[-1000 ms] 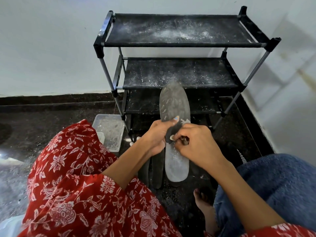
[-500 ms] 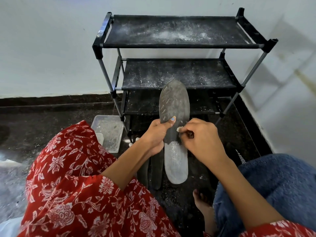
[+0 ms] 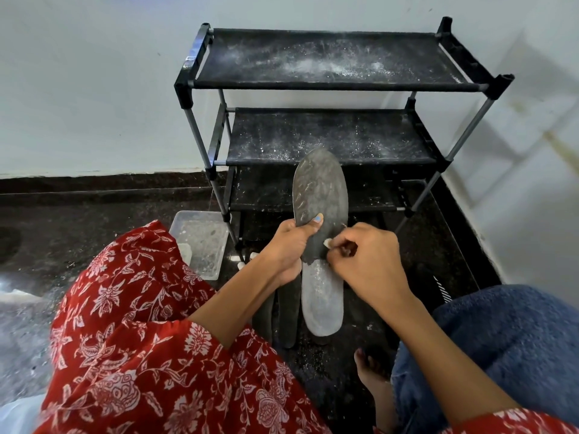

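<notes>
Head view: vs 1 s ago, the right hand (image 3: 366, 261) has shifted slightly toward 1 o'clock. The small white scrap (image 3: 327, 244) it pinches has gone from the mid-width of the grey dusty shoe insole (image 3: 319, 189) to its 3 o'clock edge. Insole and left hand (image 3: 288, 245) are basically unchanged.

Insole long axis runs 12–6. The pointed toe end is at 12, overlapping the middle shelf of the black three-tier metal-framed shoe rack (image 3: 329, 139). The rounded heel end is at 6, low over the dark stone floor (image 3: 94, 220); contact can't be judged.

Left hand grips the insole's 9 o'clock edge at mid-length, thumb laid across its face. Right-hand fingers are curled, nipping the scrap against the insole edge.

A clear plastic tray (image 3: 200, 242) sits at 9 o'clock of the hands, and dark flat strips (image 3: 289, 314) lie under the insole.
</notes>
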Demonstrator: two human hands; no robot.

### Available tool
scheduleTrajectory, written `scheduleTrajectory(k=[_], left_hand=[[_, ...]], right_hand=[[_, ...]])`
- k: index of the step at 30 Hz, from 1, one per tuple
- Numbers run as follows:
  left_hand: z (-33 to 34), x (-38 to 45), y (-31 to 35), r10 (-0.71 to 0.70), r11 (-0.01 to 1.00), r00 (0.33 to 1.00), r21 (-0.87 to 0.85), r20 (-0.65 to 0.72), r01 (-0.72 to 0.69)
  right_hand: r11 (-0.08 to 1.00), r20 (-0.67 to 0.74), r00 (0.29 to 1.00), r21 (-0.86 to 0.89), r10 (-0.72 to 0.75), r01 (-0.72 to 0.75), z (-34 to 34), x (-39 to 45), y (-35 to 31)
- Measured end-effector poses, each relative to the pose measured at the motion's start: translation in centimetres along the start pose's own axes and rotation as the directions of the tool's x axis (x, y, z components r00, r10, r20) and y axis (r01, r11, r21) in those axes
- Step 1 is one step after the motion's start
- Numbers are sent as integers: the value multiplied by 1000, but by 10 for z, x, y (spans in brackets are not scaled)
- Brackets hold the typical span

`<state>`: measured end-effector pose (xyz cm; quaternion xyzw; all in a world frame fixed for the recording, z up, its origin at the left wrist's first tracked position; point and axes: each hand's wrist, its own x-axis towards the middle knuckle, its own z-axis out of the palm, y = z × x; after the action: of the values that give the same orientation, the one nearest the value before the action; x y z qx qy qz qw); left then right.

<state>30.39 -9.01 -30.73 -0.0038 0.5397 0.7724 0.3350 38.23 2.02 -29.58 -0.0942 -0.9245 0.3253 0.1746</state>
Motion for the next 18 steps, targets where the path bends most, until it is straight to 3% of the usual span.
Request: scheduleTrajectory(k=[5, 12, 18], left_hand=[[3, -1, -3, -11, 1000, 999, 7, 36, 11], [0, 2, 0, 4, 1000, 1000, -7, -17, -4], [0, 2, -3, -29, 1000, 1000, 7, 12, 29]], right_hand=[[997, -249, 968, 60, -21, 37, -6, 10, -1], [999, -41, 998, -19, 49, -50, 6, -2, 1], [998, -254, 967, 59, -19, 35, -1, 9, -1]])
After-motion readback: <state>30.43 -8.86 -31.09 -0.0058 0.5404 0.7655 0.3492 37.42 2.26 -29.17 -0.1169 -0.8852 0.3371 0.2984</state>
